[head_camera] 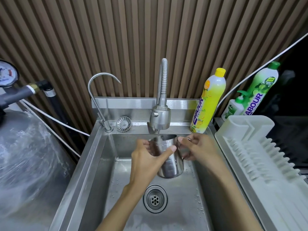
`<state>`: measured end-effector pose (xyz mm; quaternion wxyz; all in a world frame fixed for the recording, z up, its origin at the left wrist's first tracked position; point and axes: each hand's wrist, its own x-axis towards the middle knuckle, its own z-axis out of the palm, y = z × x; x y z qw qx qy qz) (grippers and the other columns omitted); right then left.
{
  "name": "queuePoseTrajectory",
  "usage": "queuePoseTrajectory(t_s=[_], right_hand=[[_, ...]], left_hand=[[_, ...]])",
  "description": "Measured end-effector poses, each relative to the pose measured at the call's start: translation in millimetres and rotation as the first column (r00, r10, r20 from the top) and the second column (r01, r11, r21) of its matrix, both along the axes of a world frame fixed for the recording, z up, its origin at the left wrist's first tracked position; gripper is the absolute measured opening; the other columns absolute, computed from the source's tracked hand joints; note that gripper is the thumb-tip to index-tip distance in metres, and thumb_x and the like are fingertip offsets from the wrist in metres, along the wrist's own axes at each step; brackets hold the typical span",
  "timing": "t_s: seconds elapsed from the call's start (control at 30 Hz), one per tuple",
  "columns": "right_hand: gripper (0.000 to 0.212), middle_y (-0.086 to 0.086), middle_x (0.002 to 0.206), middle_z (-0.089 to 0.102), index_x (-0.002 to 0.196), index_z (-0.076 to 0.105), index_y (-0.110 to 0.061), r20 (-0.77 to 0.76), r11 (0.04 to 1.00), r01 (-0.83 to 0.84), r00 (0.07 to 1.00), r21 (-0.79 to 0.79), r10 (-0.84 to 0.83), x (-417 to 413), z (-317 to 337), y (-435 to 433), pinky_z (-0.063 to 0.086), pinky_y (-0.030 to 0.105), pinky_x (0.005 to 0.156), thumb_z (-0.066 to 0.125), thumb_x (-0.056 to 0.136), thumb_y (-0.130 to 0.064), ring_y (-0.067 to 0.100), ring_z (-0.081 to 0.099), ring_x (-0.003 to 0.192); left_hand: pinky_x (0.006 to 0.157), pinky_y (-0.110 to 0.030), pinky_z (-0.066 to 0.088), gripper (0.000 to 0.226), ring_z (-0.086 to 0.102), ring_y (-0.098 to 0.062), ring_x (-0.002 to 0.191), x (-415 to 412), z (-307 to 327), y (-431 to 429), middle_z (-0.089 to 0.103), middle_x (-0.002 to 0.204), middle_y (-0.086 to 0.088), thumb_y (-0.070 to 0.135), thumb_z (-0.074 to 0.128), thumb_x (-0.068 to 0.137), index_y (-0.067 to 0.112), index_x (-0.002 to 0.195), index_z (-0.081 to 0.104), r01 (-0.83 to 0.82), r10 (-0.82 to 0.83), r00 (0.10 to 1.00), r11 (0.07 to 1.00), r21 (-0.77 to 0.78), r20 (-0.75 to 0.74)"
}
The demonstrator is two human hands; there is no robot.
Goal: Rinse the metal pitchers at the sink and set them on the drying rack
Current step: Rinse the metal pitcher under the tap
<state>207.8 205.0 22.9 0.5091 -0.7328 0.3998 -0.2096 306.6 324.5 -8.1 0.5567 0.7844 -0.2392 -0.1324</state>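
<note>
Pitcher [170, 162] hangs over the sink [98, 164], just under the tap [160, 116] at twelve o'clock; the left hand [146, 160] wraps its body, the right hand [198, 147] grips its three o'clock side. Best keep the mouth centred, then swirl.

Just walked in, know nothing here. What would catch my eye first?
The left hand and right hand grip a metal pitcher under the spray faucet, above the steel sink. A bright yellow soap bottle stands on the sink's back right corner, and a white drying rack sits to the right.
</note>
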Motion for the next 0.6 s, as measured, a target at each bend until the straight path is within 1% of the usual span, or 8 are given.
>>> queuePoseTrajectory(t_s=[0.1,0.2,0.27,0.3,0.37,0.43,0.5,0.6], right_hand=[[0.027,0.006,0.070,0.066,0.070,0.053,-0.015,-0.116,0.956,-0.013,0.993,-0.292,-0.022,-6,7,0,0.053,0.041,0.072,0.067,0.077,-0.037,0.031,0.064,0.074],[0.022,-0.004,0.066,0.058,0.073,0.048,-0.016,-0.117,0.911,-0.042,0.993,-0.411,-0.007,-10,4,4,0.041,0.032,0.061,0.065,0.084,-0.024,0.020,0.055,0.065],[0.019,-0.006,0.087,0.068,0.074,0.049,-0.015,0.045,0.964,-0.033,0.998,-0.264,0.047,-9,-5,4,0.051,0.035,0.072,0.064,0.085,-0.014,0.016,0.064,0.077],[0.019,-0.006,0.101,0.070,0.074,0.049,-0.013,0.153,0.990,-0.037,0.986,-0.138,0.058,-7,-10,3,0.052,0.035,0.081,0.063,0.085,-0.009,0.014,0.067,0.088],[0.019,-0.008,0.111,0.068,0.073,0.048,-0.010,0.315,0.992,-0.081,0.948,0.102,0.045,-2,-21,3,0.047,0.027,0.089,0.062,0.085,-0.004,0.003,0.065,0.101],[0.021,-0.006,0.114,0.068,0.070,0.051,-0.013,0.437,0.942,-0.160,0.899,0.293,0.017,4,-30,4,0.043,0.026,0.093,0.065,0.082,-0.005,0.005,0.061,0.109],[0.019,0.008,0.114,0.066,0.069,0.052,-0.012,0.565,0.835,-0.277,0.824,0.476,-0.049,11,-42,6,0.046,0.031,0.099,0.063,0.081,-0.003,0.020,0.060,0.112],[0.014,0.019,0.094,0.066,0.072,0.050,-0.008,0.590,0.687,-0.352,0.795,0.636,-0.138,17,-50,14,0.056,0.029,0.083,0.053,0.084,-0.001,0.027,0.065,0.090]], left_hand=[[0.066,0.000,0.044,0.063,0.061,0.006,0.085,-4,-12,-7,0.065,0.097,0.006,0.041,0.087,0.053,0.019,0.098,0.048,0.067,-0.072,0.992,0.996,-0.055,-0.106],[0.079,-0.012,0.051,0.065,0.064,0.000,0.093,-4,-21,-18,0.064,0.107,0.000,0.019,0.087,0.057,0.018,0.105,0.042,0.112,-0.137,0.977,0.981,-0.157,-0.162],[0.083,-0.016,0.051,0.069,0.063,0.002,0.093,-1,-23,-24,0.063,0.107,0.003,0.009,0.086,0.058,0.024,0.104,0.038,0.115,-0.145,0.980,0.972,-0.204,-0.139],[0.085,-0.016,0.050,0.071,0.062,0.006,0.093,1,-23,-25,0.061,0.106,0.008,0.005,0.086,0.057,0.028,0.103,0.036,0.104,-0.132,0.985,0.968,-0.227,-0.111],[0.089,-0.012,0.045,0.076,0.057,0.011,0.097,6,-19,-25,0.054,0.108,0.016,0.000,0.084,0.057,0.034,0.102,0.034,0.086,-0.095,0.995,0.962,-0.259,-0.023],[0.087,-0.004,0.039,0.079,0.052,0.014,0.099,11,-13,-21,0.050,0.107,0.020,-0.002,0.081,0.059,0.035,0.107,0.032,0.102,-0.077,0.991,0.966,-0.238,0.110],[0.079,-0.001,0.037,0.074,0.051,0.014,0.094,13,-5,-15,0.050,0.101,0.017,-0.001,0.079,0.060,0.028,0.110,0.032,0.136,-0.087,0.965,0.972,-0.191,0.247],[0.083,-0.018,0.043,0.066,0.051,-0.008,0.094,12,6,-9,0.046,0.097,0.005,0.007,0.078,0.058,0.025,0.102,0.033,0.120,-0.088,0.917,0.991,-0.060,0.388]])
